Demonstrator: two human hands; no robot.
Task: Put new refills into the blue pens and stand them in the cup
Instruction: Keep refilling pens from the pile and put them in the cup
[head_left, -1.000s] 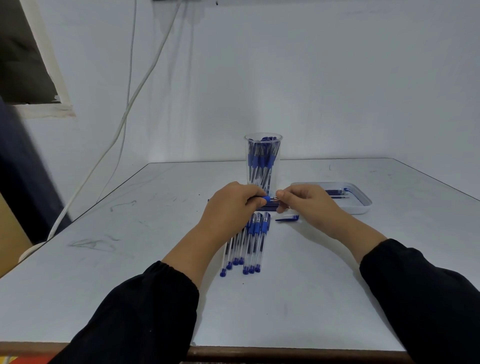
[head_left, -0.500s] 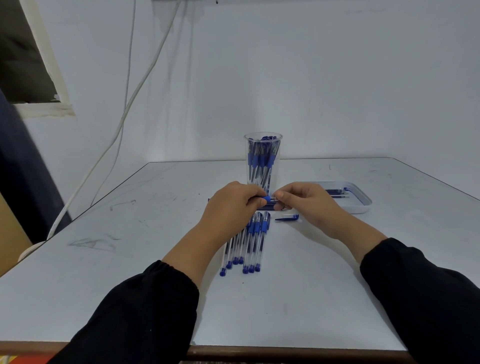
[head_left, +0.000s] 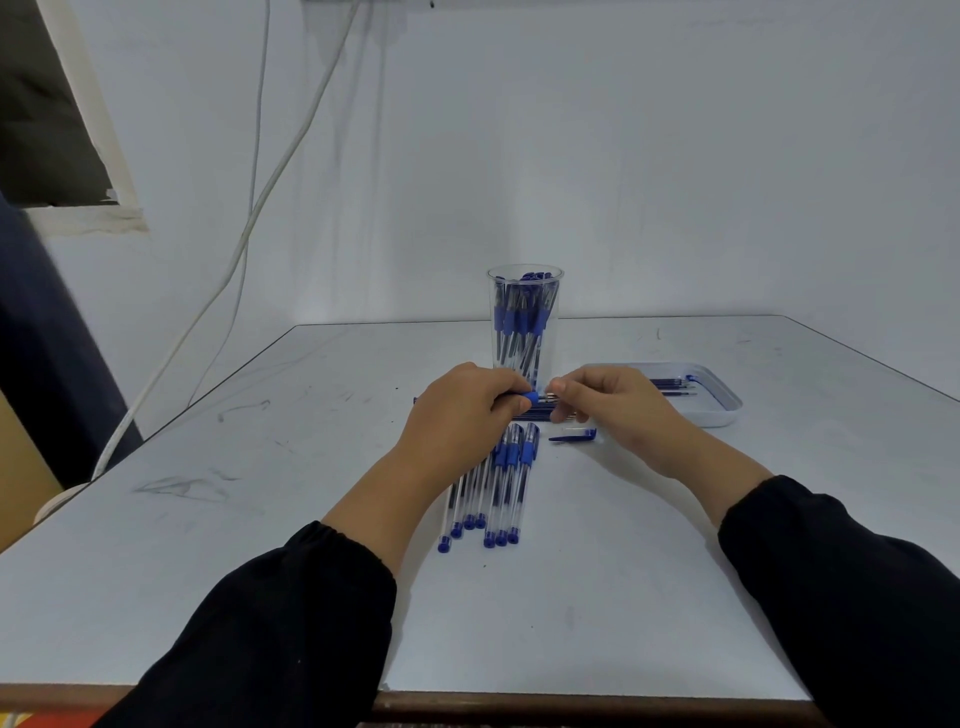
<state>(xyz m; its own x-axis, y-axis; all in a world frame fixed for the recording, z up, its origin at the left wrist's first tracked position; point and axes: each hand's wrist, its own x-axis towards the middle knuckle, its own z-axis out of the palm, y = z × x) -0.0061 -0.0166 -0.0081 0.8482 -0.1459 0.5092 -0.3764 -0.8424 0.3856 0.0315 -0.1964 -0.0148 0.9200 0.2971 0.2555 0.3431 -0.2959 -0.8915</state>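
Observation:
My left hand (head_left: 460, 410) grips a blue pen (head_left: 535, 399) by its barrel, just in front of the clear cup (head_left: 524, 322). My right hand (head_left: 605, 402) pinches the metal tip end of that same pen. The cup stands upright and holds several blue pens. Several more blue pens (head_left: 493, 483) lie side by side on the table under my left wrist. A loose blue cap (head_left: 571, 436) lies beside my right hand. A bundle of refills (head_left: 535, 414) lies across the table under both hands, mostly hidden.
A white tray (head_left: 724, 405) at the right holds a few refills (head_left: 670, 385). The grey table (head_left: 260, 519) ends at a brown front edge. A white cable (head_left: 249, 218) hangs down the wall at the left.
My right hand's fingers have shifted slightly at the pen's tip. The left hand and the pen have stayed in place.

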